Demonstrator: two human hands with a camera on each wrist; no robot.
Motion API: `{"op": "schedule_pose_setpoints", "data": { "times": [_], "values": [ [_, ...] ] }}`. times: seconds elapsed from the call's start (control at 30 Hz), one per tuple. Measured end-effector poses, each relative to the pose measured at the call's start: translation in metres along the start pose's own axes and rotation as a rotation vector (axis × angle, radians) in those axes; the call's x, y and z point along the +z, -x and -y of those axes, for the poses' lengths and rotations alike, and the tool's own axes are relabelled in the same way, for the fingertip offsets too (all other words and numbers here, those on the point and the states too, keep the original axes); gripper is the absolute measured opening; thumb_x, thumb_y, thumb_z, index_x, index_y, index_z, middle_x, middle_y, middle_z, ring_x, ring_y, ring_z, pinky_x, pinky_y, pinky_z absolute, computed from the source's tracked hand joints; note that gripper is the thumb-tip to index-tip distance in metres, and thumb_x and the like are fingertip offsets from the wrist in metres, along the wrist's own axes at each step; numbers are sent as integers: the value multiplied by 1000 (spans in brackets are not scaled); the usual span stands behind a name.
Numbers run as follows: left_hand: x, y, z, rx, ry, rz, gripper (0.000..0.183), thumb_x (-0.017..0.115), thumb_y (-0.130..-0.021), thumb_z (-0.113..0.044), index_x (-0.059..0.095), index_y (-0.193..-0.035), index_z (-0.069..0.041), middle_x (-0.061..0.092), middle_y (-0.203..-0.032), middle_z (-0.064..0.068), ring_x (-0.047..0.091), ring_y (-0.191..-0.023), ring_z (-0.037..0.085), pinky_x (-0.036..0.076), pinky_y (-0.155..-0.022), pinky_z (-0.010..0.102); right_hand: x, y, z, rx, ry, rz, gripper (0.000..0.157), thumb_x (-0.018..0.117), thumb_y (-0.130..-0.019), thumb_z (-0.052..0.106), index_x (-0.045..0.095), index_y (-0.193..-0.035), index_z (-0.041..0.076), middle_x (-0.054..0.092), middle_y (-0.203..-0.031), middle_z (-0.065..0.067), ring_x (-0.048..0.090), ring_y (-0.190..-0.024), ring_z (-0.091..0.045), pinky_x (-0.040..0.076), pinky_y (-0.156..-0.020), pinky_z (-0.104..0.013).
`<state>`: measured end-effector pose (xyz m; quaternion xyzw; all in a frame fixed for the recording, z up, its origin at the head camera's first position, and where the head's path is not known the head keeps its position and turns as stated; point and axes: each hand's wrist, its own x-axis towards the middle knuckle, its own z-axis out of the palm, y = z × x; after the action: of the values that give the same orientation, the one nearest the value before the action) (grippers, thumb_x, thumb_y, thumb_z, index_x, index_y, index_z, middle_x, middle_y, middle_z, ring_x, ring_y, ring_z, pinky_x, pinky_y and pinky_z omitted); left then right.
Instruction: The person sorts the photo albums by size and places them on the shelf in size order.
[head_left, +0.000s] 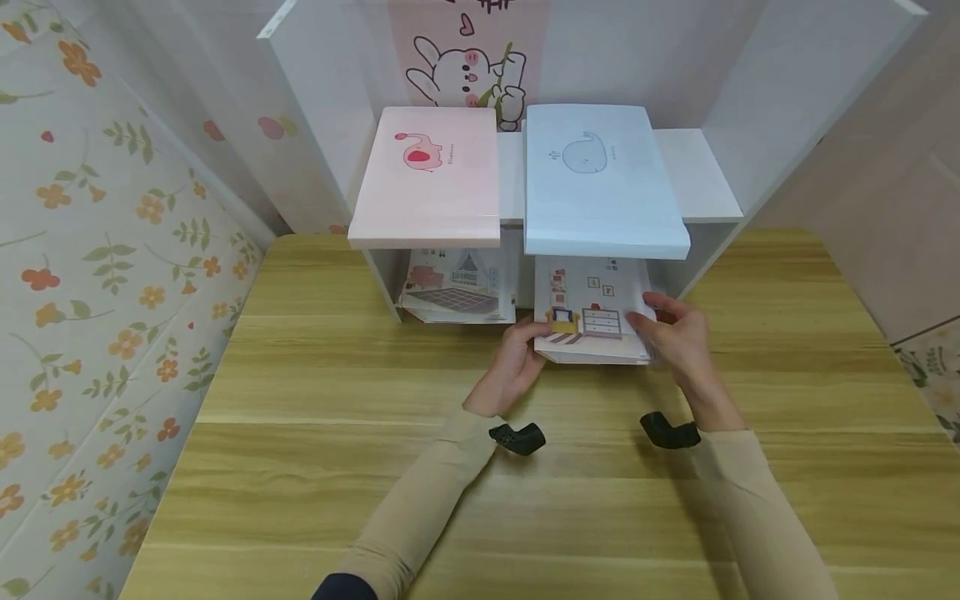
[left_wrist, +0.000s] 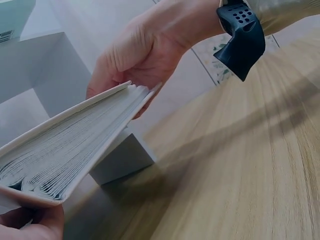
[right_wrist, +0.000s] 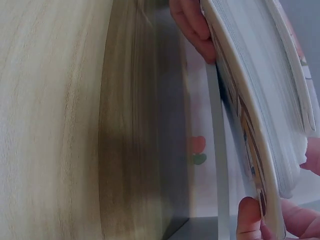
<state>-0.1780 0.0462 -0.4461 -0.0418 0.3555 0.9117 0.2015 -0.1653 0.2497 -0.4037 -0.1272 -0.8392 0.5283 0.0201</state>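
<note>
A thick photo album point(head_left: 592, 292) with a room drawing on its white cover lies partly inside the right lower compartment, its near end sticking out over the table. My left hand point(head_left: 517, 362) grips the near left corner, thumb on top and fingers beneath. On the right edge, my right hand point(head_left: 682, 337) holds the same album, thumb on the cover. Page edges point(left_wrist: 75, 145) show between the covers in the left wrist view, with the album raised above the wooden surface. From the right wrist, the fingers of both hands appear at the album's opposite sides.
A white desktop shelf point(head_left: 697, 171) stands at the back of the wooden table point(head_left: 315, 400). On its upper board lie a pink elephant album point(head_left: 427, 179) and a light blue whale album point(head_left: 600, 204), both overhanging the front. Another illustrated album point(head_left: 457, 287) lies in the left lower compartment.
</note>
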Motion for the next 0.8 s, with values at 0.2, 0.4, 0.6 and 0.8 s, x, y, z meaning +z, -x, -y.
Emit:
{"op": "schedule_pose_setpoints", "data": {
  "times": [0.2, 0.4, 0.6, 0.8],
  "values": [
    [-3, 3, 1, 44, -66, 102, 54, 38, -84, 12, 28, -137, 14, 48, -120, 10, 49, -104, 14, 42, -88, 21, 3, -1, -2, -8, -35, -46, 44, 65, -87, 11, 54, -124, -10, 53, -115, -22, 48, -85, -11, 43, -63, -9],
    [-10, 7, 5, 85, -222, 219, 68, 42, -77, 18, 24, -141, 10, 35, -140, 28, 46, -117, 21, 40, -98, 26, 6, -2, -7, -19, -34, -78, 41, 66, -86, 12, 58, -120, -9, 54, -112, -19, 45, -85, -13, 41, -60, -10],
    [-15, 5, 5, 137, -460, 255, 69, 51, -77, 20, 27, -141, 8, 40, -135, 30, 49, -113, 18, 43, -94, 26, 4, -2, -10, -37, -10, -48, 40, 66, -87, 12, 58, -120, -10, 55, -114, -22, 45, -87, -16, 40, -62, -9],
    [-16, 4, 3, 144, -574, 194, 66, 57, -79, 19, 33, -139, 7, 45, -131, 28, 51, -112, 20, 46, -92, 27, -2, -3, -17, -117, 37, -2, 40, 66, -87, 13, 58, -119, -10, 56, -117, -24, 47, -93, -19, 39, -68, -9]
  ]
}}
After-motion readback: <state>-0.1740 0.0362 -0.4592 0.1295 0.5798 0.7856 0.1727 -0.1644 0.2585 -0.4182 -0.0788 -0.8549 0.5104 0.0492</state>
